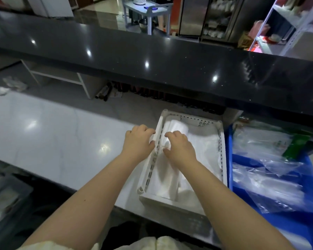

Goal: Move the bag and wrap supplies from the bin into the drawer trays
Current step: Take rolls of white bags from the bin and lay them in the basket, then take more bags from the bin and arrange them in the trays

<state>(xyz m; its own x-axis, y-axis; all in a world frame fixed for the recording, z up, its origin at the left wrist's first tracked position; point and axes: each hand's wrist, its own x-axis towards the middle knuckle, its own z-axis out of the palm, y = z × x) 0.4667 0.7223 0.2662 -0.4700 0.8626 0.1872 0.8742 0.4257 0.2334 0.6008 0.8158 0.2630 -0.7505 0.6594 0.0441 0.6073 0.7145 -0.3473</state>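
Observation:
A white perforated tray [222, 159] sits on the pale marble counter, right of centre. Inside it lie white rolls of plastic bags or wrap [202, 152]. My left hand [137, 141] grips the tray's left wall near its far end. Over the leftmost roll inside the tray, my right hand [179, 147] rests with fingers curled down onto the plastic. Directly to the right stands a blue bin [229, 147] holding several clear plastic bag packs [267, 181] and a green-labelled pack [296, 147].
A raised black stone ledge [152, 56] runs across behind the tray. The marble counter [52, 127] stretches to the left. Dark bottles [105, 92] lie under the ledge. A grey crate [5, 195] sits low at the left.

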